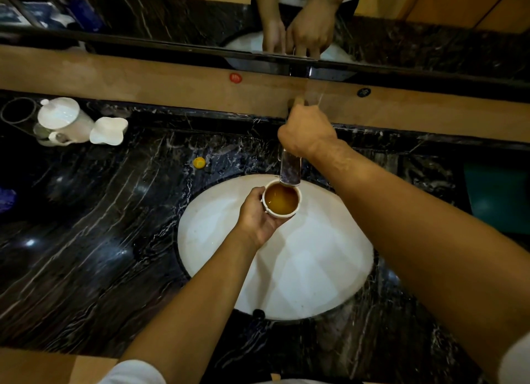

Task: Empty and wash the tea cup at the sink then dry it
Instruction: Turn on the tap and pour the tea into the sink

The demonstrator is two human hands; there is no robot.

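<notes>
A: Where's the tea cup [281, 200]?
B: My left hand [256, 217] is wrapped round it, upright and full over the sink [218, 225], just under the faucet spout [290, 169].
A: Right?
B: My right hand [307, 131] is closed on the tap handle. I'd tip slowly toward the basin first.

No legible text found. The red round sticker [235, 78] and the dark round sticker [363, 92] on the wooden ledge [143, 79] carry markings too blurred to read.
</notes>
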